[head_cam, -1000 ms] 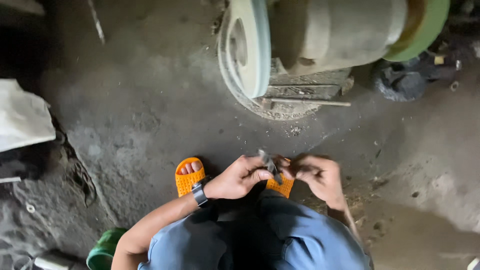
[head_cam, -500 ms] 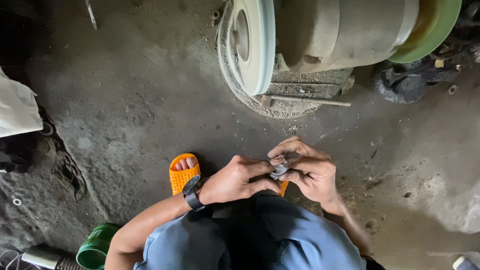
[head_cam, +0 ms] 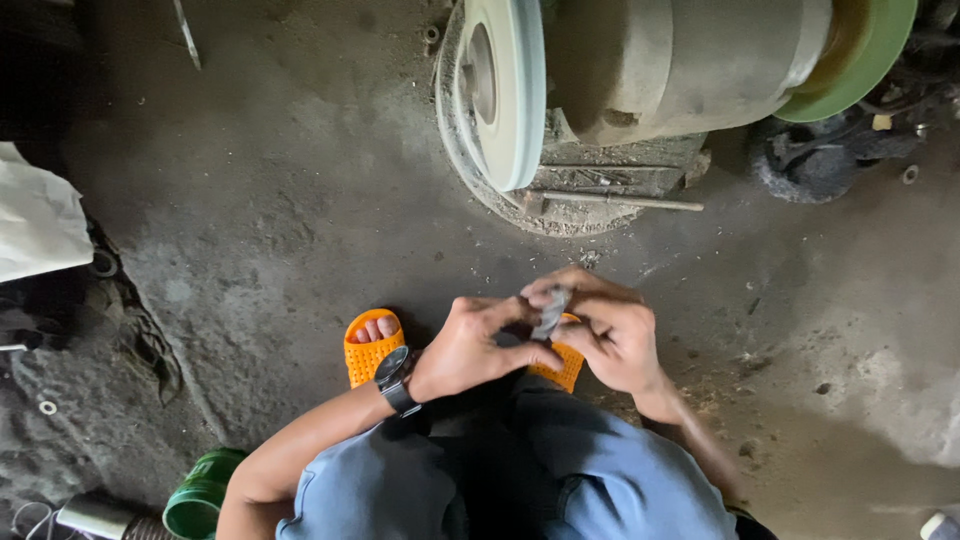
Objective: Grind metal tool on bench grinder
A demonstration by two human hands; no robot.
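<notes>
Both of my hands meet just above my knees and pinch a small grey metal piece (head_cam: 551, 312) between their fingertips. My left hand (head_cam: 470, 345), with a dark wristwatch (head_cam: 395, 380) on its wrist, grips the piece from the left. My right hand (head_cam: 610, 335) closes over it from the right and hides most of it. I sit over a dirty concrete floor, and my feet are in orange sandals (head_cam: 370, 345). A large grinding machine with a pale round wheel (head_cam: 500, 85) stands straight ahead of my hands.
A metal rod (head_cam: 610, 200) lies on the machine's round base. A green container (head_cam: 200, 495) and a metal pipe (head_cam: 95, 515) sit at the lower left. White cloth (head_cam: 35, 220) lies at the left edge. Dark scrap parts (head_cam: 810, 155) lie at the upper right.
My hands have shifted slightly to the right and closed more tightly around the metal piece. The camera view has drifted a little.
</notes>
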